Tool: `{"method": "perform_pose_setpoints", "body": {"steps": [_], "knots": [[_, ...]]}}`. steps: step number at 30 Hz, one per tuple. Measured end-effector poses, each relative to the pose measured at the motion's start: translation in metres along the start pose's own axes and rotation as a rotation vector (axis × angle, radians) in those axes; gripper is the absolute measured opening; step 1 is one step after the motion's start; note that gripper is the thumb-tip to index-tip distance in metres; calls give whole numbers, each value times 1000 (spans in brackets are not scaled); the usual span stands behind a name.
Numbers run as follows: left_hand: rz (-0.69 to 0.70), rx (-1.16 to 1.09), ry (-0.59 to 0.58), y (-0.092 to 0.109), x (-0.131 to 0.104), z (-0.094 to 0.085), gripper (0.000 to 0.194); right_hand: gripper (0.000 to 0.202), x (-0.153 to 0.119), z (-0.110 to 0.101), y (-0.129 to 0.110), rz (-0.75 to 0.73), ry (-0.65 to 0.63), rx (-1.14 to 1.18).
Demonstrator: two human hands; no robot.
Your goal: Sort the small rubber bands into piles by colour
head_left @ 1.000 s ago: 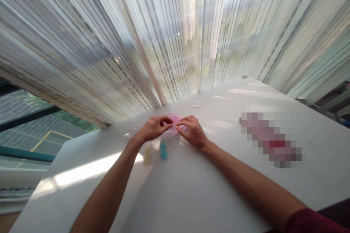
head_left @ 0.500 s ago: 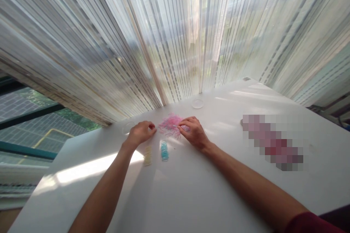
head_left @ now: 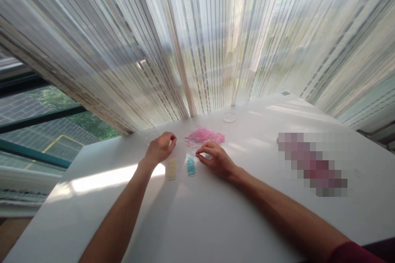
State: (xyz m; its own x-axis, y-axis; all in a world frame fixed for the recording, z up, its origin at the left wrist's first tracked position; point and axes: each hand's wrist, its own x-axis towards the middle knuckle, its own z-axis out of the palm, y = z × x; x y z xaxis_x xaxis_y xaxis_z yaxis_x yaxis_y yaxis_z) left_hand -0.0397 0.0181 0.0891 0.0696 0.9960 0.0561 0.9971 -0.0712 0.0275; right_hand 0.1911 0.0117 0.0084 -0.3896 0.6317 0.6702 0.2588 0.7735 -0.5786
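Note:
A loose pile of pink strands or small bands [head_left: 206,134], with some blue among them, lies on the white table [head_left: 197,222]. Nearer to me are a row of light blue pieces [head_left: 191,166] and, left of it, a row of yellowish pieces [head_left: 172,169]. My right hand [head_left: 214,158] is just below the pile, by the top end of the blue row, thumb and forefinger pinched; whatever lies between the tips is too small to name. My left hand [head_left: 162,146] hovers above the yellowish row, its fingertips also together, with anything held there too small to make out.
A clear round lid or dish [head_left: 229,117] lies behind the pile, and another clear round piece [head_left: 152,136] is behind my left hand. A pixelated, reddish long object [head_left: 311,164] is on the right. String curtains [head_left: 210,49] hang along the table's back edge.
My right hand has come away from the pink pile, toward me and the top of the blue row. My left hand stays near the yellowish row. The view has shifted slightly.

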Motion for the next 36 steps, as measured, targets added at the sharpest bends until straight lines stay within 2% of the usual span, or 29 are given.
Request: {"method": "perform_pose_setpoints", "body": {"steps": [5,8,11,16,22,31,36], "knots": [[100,-282,-1,6,-44,-5,19,6,-3,6,-8,56,-79,16],[126,-507,-2,12,-71,2,18,6,-4,10,-11,83,-133,19],[111,-581,7,13,-85,12,15,7,-3,11,-12,120,-159,16],[85,-550,-15,13,-88,23,14,7,-3,11,-9,120,-209,-11],[63,-447,5,20,-90,24,16,12,-2,9,-10,168,-179,27],[232,-475,-42,23,-100,27,13,12,-2,5,-10,192,-153,74],[252,-500,-47,23,-99,27,14,12,-1,3,-11,189,-150,78]]}}
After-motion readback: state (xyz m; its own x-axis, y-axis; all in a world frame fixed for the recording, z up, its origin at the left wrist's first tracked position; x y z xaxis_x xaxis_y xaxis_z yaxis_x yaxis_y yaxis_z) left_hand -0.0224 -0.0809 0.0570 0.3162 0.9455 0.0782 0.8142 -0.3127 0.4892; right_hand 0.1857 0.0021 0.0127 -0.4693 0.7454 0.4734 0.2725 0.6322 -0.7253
